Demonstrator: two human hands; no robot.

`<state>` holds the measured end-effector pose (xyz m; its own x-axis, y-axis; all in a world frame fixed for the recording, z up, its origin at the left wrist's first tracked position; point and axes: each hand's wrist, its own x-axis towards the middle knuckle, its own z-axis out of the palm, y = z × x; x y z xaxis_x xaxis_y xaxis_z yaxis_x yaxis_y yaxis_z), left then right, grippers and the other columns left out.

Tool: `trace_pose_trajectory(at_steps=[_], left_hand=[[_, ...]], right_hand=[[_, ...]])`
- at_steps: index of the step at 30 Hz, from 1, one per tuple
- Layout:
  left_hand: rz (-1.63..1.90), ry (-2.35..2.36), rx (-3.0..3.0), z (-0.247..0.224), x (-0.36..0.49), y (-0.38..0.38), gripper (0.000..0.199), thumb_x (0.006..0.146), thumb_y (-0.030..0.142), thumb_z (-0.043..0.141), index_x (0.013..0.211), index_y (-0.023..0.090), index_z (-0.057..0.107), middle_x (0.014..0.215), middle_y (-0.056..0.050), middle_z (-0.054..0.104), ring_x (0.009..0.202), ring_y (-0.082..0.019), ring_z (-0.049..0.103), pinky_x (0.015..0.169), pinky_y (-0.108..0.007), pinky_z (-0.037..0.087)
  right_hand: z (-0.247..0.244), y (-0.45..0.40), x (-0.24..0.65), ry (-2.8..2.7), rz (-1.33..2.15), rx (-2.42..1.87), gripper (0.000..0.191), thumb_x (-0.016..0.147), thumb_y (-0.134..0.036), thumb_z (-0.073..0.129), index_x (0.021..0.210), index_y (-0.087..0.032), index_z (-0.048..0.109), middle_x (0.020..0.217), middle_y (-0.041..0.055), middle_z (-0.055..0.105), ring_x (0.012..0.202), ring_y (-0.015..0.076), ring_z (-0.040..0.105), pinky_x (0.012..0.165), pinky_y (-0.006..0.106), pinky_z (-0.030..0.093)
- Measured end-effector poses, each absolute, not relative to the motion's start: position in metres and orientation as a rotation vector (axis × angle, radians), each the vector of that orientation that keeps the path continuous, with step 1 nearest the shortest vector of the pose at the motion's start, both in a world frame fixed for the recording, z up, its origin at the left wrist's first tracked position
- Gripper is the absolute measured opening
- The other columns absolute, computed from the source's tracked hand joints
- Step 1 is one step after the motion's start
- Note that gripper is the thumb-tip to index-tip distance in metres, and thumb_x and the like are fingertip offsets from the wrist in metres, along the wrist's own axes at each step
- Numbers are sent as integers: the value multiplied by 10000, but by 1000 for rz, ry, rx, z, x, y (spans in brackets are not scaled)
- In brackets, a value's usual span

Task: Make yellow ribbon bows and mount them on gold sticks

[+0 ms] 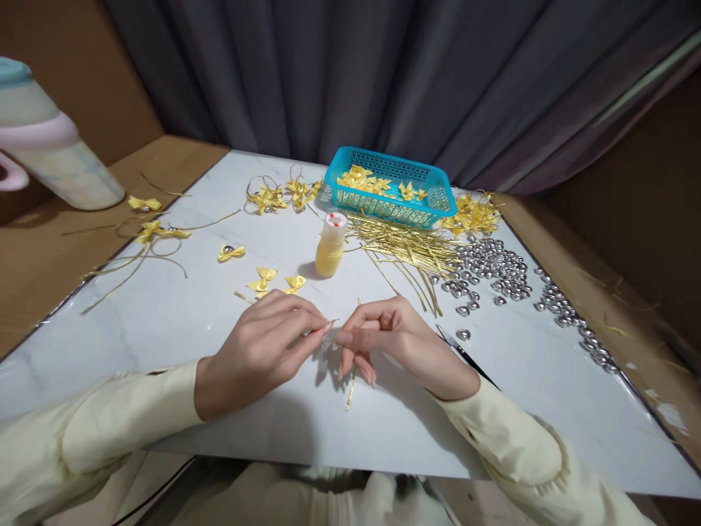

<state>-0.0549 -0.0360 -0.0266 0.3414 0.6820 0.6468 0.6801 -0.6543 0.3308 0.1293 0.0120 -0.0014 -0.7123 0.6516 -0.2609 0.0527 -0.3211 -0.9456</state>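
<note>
My left hand (274, 336) is closed, thumb and forefinger pinching the thin tip of what looks like a cord (335, 321). Close beside it, my right hand (397, 336) has its thumb pressed to the forefinger. A gold cord (350, 394) passes by the right hand's fingers, its ends showing above and below them. What lies between the right fingertips is mostly hidden. Just beyond the left hand lie two yellow ribbon bows (263, 279) and a short gold cord end (242, 297). A small bottle (329, 248) with yellow contents stands upright past both hands.
A blue basket (445, 208) holds yellow bows. Gold cords (410, 245) lie before it, with silver heart-shaped pieces (493, 267) to the right. A dark-handled tool (468, 358) rests by my right wrist. Finished-looking bows with cords (158, 234) lie left, near a tumbler (71, 161).
</note>
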Motion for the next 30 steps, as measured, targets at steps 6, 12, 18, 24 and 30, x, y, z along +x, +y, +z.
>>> trace_pose_trajectory(at_steps=[6,12,18,24,30], left_hand=[[1221,1310,2611,-27,-55,-36,94,854,101,554,816,187,564,731,-21,682,741,-161,630,667,-308,473],[1229,1294,2651,-27,-55,-36,102,853,92,547,825,189,563,717,-18,679,738,-165,636,663,-308,472],[1224,1300,2656,-28,-55,-35,90,845,87,562,817,172,563,713,-29,683,733,-170,632,661,-313,469],[1218,1313,2648,-27,-55,-36,101,855,103,539,809,186,574,708,-18,685,726,-169,642,658,-309,469],[1231,1319,2647,-27,-55,-36,95,854,105,544,820,190,571,716,-22,683,734,-172,638,660,-313,470]], right_hand=[[-2,12,129,-1532,2085,-894,308,733,-382,697,644,-91,645,602,76,681,402,83,505,438,232,412],[-2,13,130,-1527,2099,-892,294,734,-370,698,644,-95,642,608,74,682,404,82,507,436,226,408],[-2,13,130,-1521,2105,-894,284,729,-357,703,654,-91,644,611,79,683,407,84,512,433,222,409],[-2,12,129,-1529,2091,-899,298,736,-374,695,654,-93,644,611,78,683,406,82,508,433,223,409],[-3,12,130,-1525,2096,-889,295,734,-373,697,651,-97,638,611,72,683,403,79,506,431,221,410]])
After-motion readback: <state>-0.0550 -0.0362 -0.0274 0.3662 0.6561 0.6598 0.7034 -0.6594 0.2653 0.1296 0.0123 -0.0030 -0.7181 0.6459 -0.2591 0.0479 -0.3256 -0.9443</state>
